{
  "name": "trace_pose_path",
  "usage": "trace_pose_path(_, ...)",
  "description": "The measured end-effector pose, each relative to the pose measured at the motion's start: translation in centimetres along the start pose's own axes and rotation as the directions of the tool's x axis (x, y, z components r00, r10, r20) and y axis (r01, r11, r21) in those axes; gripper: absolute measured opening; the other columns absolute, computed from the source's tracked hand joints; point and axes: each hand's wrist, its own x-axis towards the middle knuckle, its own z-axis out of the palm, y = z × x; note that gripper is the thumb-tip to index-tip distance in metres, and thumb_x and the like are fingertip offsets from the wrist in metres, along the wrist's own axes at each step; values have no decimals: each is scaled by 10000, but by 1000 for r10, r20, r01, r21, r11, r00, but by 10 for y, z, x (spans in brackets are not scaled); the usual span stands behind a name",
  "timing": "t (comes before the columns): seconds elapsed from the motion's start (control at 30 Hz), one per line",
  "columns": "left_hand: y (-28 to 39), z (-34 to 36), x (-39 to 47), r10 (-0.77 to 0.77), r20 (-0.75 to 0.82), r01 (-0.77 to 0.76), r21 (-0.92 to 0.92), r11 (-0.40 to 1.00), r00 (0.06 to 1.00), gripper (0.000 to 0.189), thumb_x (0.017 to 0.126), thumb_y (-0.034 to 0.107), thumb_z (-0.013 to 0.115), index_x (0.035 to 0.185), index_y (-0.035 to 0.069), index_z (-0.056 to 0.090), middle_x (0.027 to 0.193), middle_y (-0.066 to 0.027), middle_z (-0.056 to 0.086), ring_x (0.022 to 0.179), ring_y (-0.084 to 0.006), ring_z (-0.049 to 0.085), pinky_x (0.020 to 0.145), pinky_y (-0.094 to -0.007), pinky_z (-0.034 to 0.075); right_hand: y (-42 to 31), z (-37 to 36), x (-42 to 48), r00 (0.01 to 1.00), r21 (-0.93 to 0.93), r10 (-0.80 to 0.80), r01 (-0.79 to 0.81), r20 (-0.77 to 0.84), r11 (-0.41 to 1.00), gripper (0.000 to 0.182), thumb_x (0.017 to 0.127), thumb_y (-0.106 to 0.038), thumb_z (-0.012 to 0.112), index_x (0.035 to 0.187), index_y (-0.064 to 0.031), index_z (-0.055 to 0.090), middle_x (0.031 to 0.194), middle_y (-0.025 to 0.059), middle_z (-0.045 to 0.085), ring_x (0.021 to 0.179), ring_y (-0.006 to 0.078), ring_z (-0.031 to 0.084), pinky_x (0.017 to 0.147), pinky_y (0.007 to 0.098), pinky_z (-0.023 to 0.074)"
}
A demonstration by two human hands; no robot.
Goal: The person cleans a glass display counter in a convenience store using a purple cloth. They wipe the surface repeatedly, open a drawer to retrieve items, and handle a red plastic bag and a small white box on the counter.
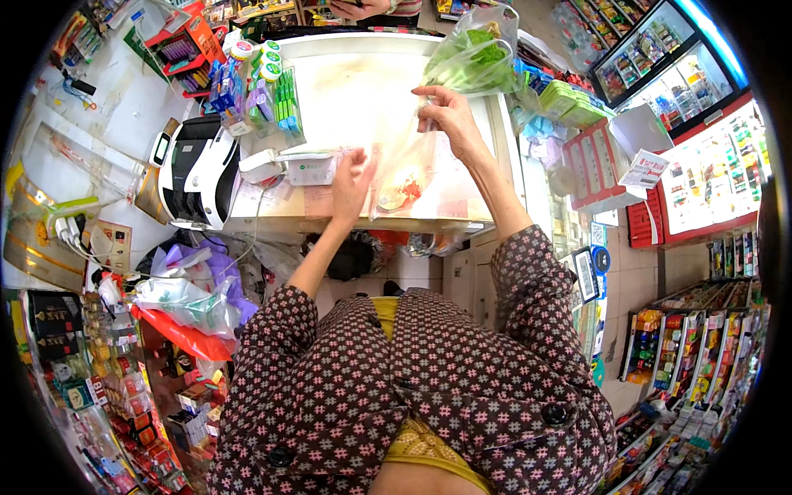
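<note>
On the white counter before me lies a thin clear plastic bag (401, 145) with a red print or red contents (408, 190) near its lower end; glare hides which. My right hand (448, 117) is at the bag's far end, film pinched at its thumb and fingers, forefinger stretched out. My left hand (352, 182) is blurred by motion beside the bag's near left side, fingers curled. Whether it grips any film, I cannot tell. Just left of it sits a white payment device (311, 169) bearing writing. A clear bag of green leafy vegetables (479, 55) stands beyond my right hand.
A banknote counter (201, 173) and a clear bin of small packets (272, 99) stand to the left. Green packets (569, 102) and a red-white carton (597, 164) line the right. A person's hand (359, 7) shows across the counter. Plastic bags (192, 297) hang at lower left.
</note>
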Motion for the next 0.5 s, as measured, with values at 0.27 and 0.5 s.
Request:
trace_pose_path(0.27,-57,8,-52,45,61,-60,287,956,997,508,801,193,665,1219,-25,477,1161,-166,546,1073,-273,530,890,-375,429,-38,-13,22,993,-236,-79,97,86,967,342,733,-28,530,1061,33,606,660,42,586,518,97,562,505,230,468)
trace_pose_path(0.5,-72,-22,-74,3,5,-5,307,952,1000,364,818,140,637,1134,-17,545,1111,-138,573,994,-249,570,834,-342,466,-29,-36,51,993,160,32,-13,-115,987,219,762,35,495,957,59,590,674,91,602,577,144,612,593,287,558)
